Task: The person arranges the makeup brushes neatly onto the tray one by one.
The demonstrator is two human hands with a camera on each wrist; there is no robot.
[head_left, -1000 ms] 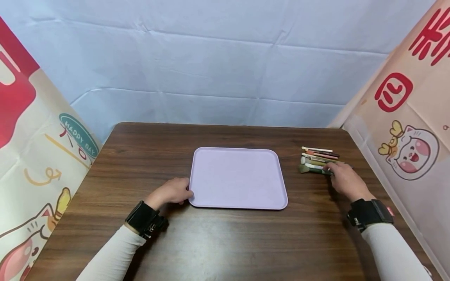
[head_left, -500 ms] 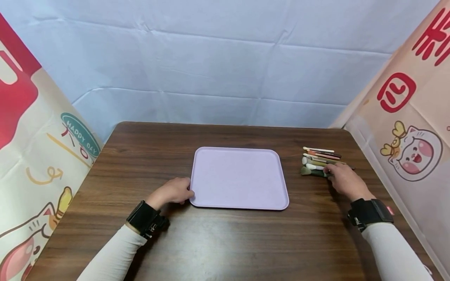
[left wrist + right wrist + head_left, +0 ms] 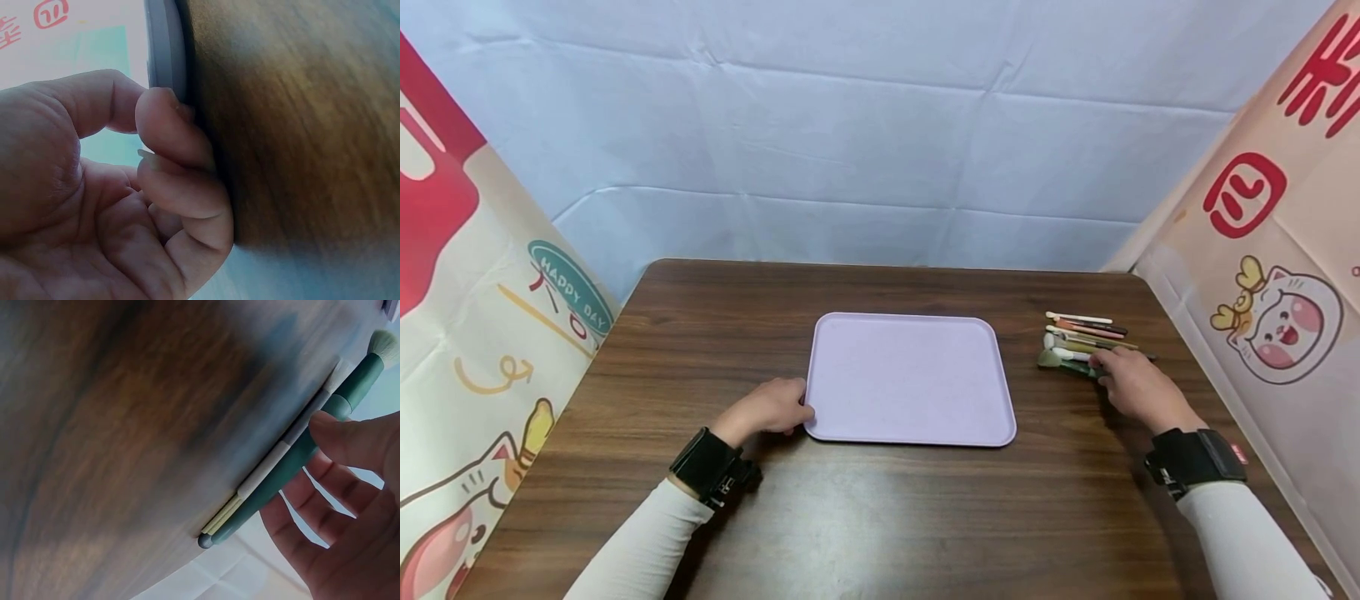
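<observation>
"Where was the tray [image 3: 910, 379] held?"
"It was seen flat on the table [image 3: 887, 525], its left rim pinched between the thumb and curled fingers of the left hand [image 3: 770, 407]."
"What was grasped by the right hand [image 3: 1138, 387]?"
"A green brush [image 3: 281, 472] was pinched between thumb and fingers, right of the tray, beside the other brushes [image 3: 1086, 327]"

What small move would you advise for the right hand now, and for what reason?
I would probably lift the green brush slightly with the right hand, clear of the other brushes. That hand appears to pinch it, and the others lie close alongside, so a sideways pull might drag them. The left hand is at the edge of the lilac tray.
</observation>
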